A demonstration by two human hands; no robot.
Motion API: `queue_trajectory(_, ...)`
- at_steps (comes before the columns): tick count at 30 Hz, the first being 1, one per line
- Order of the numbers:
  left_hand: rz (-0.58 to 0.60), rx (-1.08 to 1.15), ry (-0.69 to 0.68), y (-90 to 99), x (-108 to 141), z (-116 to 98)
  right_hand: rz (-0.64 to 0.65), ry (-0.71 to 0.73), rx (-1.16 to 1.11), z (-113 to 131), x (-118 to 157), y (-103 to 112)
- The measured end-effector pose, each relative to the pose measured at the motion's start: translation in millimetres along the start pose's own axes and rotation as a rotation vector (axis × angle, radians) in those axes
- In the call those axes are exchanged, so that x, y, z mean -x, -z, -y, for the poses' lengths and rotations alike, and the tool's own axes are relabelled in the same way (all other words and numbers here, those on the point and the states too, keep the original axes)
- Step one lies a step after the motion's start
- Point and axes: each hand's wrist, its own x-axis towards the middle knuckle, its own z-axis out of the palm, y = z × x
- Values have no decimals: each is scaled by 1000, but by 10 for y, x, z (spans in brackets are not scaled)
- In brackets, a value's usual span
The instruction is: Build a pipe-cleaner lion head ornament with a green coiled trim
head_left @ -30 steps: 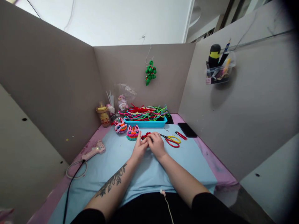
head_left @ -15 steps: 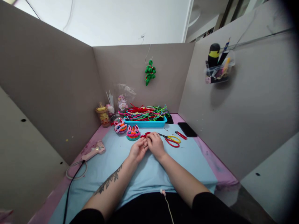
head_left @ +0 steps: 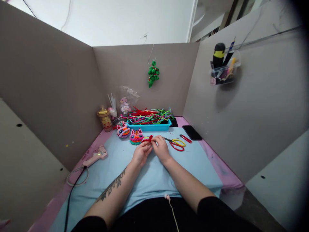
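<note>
Between my hands is a small red fuzzy piece [head_left: 149,138], bent like pipe cleaner, with a pale strip showing at its left. My left hand [head_left: 142,152] is closed around its lower side. From the right, my right hand [head_left: 160,148] pinches it, and the fingertips of both hands meet. Just beyond my left hand stands a pink, orange and teal pipe-cleaner animal head [head_left: 136,137] with pointed ears. A similar animal head [head_left: 123,130] sits behind it to the left. Scissors [head_left: 176,143] with yellow and red handles lie right of my right hand, blades towards it.
A blue tray [head_left: 149,127] heaped with colourful pipe cleaners stands at the back. A red utility knife [head_left: 185,138] and a black phone [head_left: 192,132] lie at right. At left are a pink glue gun [head_left: 96,156] with its cord and a lidded cup [head_left: 105,120].
The red piece now shows more above my fingers, with a pale strip visible at its left. My hands stay close together, and the whole view has shifted slightly.
</note>
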Motion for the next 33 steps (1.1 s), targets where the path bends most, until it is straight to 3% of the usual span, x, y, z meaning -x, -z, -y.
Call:
queue_trajectory(8,-53,-125,-99,-28,22,-41,-2,-38,-147,31,-4,-6)
queue_trajectory(17,-112,-163,-200,-31,-6,-17,38,55,-70,109,-4,11)
queue_trajectory(33,-213,-126,-157,-25,-11,-47,35,21,-141,93,11,-33)
